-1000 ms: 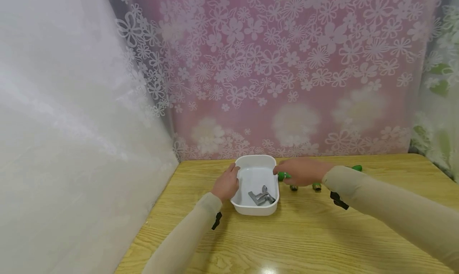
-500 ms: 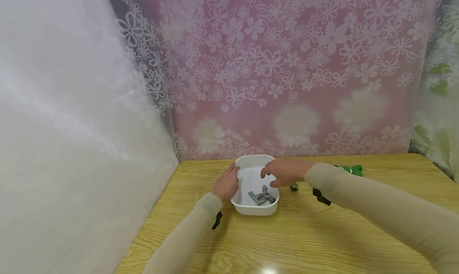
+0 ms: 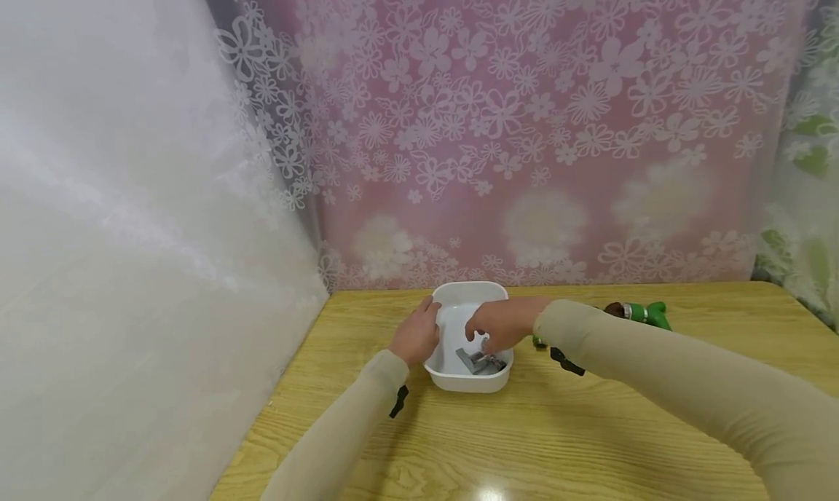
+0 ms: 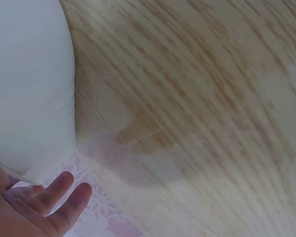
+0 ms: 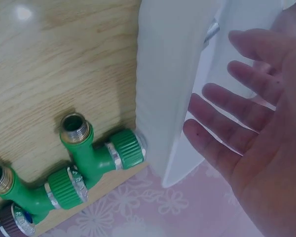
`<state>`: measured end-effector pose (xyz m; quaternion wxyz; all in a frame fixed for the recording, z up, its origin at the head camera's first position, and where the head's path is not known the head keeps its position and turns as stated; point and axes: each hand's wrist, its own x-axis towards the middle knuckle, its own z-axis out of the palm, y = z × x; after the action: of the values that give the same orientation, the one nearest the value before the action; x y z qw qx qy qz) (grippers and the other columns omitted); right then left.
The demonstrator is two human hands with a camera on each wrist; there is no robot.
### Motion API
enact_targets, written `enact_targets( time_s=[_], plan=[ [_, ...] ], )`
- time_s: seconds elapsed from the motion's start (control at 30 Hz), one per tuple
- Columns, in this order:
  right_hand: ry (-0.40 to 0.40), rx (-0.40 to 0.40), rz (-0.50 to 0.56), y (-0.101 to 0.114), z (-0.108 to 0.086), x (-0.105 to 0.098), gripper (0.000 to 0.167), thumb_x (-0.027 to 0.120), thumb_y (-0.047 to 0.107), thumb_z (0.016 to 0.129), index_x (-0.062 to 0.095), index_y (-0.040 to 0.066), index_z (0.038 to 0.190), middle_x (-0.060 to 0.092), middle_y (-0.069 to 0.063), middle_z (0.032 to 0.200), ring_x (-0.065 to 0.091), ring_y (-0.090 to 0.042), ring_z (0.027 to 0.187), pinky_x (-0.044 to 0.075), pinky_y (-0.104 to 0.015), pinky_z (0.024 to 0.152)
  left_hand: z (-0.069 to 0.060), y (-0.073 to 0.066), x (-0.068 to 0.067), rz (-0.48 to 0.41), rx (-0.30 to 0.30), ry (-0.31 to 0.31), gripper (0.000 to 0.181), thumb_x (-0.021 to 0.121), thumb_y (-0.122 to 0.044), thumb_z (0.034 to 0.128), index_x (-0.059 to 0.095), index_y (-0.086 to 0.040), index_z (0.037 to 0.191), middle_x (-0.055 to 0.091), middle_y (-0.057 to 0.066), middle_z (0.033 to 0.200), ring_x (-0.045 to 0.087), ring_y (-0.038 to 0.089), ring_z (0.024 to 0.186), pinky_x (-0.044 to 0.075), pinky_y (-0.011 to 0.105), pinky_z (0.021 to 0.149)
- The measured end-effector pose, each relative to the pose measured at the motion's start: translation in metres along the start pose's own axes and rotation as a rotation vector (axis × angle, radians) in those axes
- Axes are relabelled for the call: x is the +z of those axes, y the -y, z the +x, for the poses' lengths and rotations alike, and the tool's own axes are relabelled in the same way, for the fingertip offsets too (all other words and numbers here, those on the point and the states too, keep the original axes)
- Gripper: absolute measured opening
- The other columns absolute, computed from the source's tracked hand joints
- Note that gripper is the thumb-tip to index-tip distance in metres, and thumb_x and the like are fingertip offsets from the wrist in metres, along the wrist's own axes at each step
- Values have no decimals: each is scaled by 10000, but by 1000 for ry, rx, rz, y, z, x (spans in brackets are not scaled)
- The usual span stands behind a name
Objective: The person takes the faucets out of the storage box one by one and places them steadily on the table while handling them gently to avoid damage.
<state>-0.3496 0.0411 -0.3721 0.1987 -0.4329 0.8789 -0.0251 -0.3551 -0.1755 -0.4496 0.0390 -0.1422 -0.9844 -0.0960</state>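
Note:
A white plastic basin (image 3: 467, 384) stands on the table, with grey metal fittings (image 3: 473, 363) lying in its near end; their exact kind is unclear. My left hand (image 3: 416, 333) grips the basin's left rim, some of its fingers stretched along the outside in the left wrist view. Over the inside of the basin hovers my right hand (image 3: 503, 325), fingers spread and slightly bent, just above the metal fittings. Nothing shows between its fingers in the right wrist view. Green pipe fittings (image 5: 96, 165) with threaded metal ends lie right of the basin, partly hidden by the right arm in the head view.
A dark brown fitting (image 5: 12, 222) joins the row of green ones. The wooden table (image 3: 524, 428) ends at a pink flowered curtain (image 3: 544, 159) behind the basin. A whitish sheet (image 3: 144, 231) hangs along the left side.
My right hand has moved left from the green fitting beside the basin, over the rim, then lower towards the metal fittings. The left hand has stayed on the rim.

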Motion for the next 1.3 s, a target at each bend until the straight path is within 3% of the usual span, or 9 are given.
enact_targets(
  time_s=[0.2,0.73,1.03,1.3],
  plan=[
    [32,45,-5,1,11,6,349,719,267,924,673,205,1265,664,26,1127,582,-85,911,530,-319,844,-1,0,0,14,14,-7,461,465,-151,1057,419,-56,1505,310,145,1633,503,298,1384,525,442,1053],
    [78,26,-20,6,26,17,361,757,241,888,683,183,1237,673,52,1045,581,-60,841,534,-278,801,0,1,1,18,-1,-10,461,477,-165,1052,432,-66,1501,324,134,1629,490,284,1397,510,435,1074],
    [87,60,5,4,31,25,335,697,352,949,622,279,1267,645,126,1002,587,-51,845,533,-293,824,1,1,3,23,13,-20,461,472,-153,1047,434,-57,1496,333,145,1621,523,290,1366,544,437,1027],
    [69,16,-7,8,32,25,212,627,324,1004,634,287,1213,652,122,1034,573,-50,832,504,-278,799,-1,0,-1,9,-7,-9,462,451,-152,1053,422,-56,1504,318,147,1628,490,291,1396,522,447,1056]
  ],
)
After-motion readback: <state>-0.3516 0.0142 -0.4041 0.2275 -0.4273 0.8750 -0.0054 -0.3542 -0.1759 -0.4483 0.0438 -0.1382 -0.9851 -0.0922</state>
